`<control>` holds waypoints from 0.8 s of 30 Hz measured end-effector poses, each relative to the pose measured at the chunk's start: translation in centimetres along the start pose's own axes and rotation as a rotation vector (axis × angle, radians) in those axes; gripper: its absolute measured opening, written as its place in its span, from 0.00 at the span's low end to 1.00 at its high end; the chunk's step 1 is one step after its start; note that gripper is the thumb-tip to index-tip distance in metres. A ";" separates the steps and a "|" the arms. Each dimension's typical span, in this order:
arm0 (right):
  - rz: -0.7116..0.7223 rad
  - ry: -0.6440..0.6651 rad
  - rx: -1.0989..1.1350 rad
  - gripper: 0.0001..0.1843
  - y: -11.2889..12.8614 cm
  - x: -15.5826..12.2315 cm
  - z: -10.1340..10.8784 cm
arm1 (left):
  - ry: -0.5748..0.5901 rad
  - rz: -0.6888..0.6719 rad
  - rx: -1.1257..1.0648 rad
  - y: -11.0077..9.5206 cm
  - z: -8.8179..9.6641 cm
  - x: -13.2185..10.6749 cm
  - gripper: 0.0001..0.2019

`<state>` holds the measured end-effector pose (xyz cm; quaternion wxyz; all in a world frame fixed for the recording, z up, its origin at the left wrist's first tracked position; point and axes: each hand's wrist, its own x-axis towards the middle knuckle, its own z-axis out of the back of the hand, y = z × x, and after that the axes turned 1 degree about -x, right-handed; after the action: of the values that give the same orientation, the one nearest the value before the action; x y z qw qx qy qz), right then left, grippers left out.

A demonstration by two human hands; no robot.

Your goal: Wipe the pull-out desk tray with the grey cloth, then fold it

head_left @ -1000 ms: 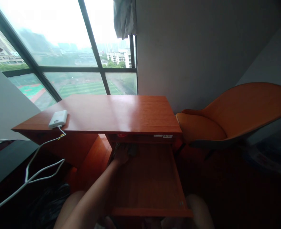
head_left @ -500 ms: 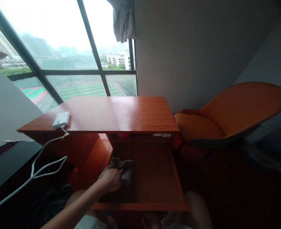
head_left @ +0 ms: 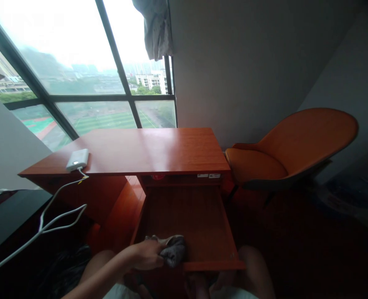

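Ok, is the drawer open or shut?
Open: the drawer sticks out below the desktop, its inside showing, with the left hand holding a cloth near its front.

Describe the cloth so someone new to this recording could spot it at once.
Find the reddish-brown desk by the window, then the drawer pulled out beneath its top. Near the drawer's front left corner, the left hand grips the cloth; its crumpled grey folds set it apart from the smooth reddish-brown drawer.

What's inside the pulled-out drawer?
In the drawer, you can see its brown bottom. The grey cloth and left grip cover part of the near left side, so whatever is under them can't be seen.
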<state>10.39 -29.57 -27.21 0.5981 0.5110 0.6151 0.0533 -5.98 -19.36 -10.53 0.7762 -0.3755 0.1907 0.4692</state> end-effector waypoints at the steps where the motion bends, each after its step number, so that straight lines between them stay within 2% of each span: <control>1: 0.007 0.001 0.008 0.14 0.2 -0.1 0.0 | -0.021 -0.060 -0.030 -0.7 -0.5 0.3 0.22; 4: 0.028 0.007 0.025 0.16 0.6 -0.2 0.0 | -0.087 -0.217 -0.124 -3.4 -2.0 2.0 0.27; 7: 0.040 0.014 0.027 0.16 0.8 -0.3 0.2 | -0.079 -0.314 -0.263 -6.6 -3.1 4.9 0.32; 10: 0.043 0.023 0.016 0.14 0.7 -0.4 0.6 | -0.088 -0.311 -0.513 -9.8 -3.8 8.3 0.33; 13: 0.041 0.033 0.004 0.14 0.7 -0.4 0.9 | -0.167 -0.248 -0.901 -12.0 -4.3 11.3 0.25; 15: 0.038 0.037 0.000 0.14 0.6 -0.4 0.9 | -0.168 -0.161 -1.153 -12.2 -4.2 12.5 0.20; 18: 0.033 0.036 0.002 0.14 0.6 -0.1 0.9 | -0.159 0.083 -1.516 -11.0 -3.4 12.8 0.20; 20: 0.027 0.033 0.006 0.15 0.5 0.0 0.8 | -0.284 0.180 -1.703 -9.8 -2.3 12.1 0.19; 22: 0.019 0.028 0.008 0.15 0.4 0.1 0.7 | -0.478 0.123 -1.737 -9.0 -1.0 11.3 0.18; 24: 0.009 0.024 0.007 0.15 0.3 0.1 0.7 | -0.651 0.036 -1.620 -8.8 -0.1 10.7 0.17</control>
<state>11.17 -29.77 -27.25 0.5888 0.5152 0.6199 0.0601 6.91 -15.56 -13.98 0.2789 -0.6560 -0.4268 0.5565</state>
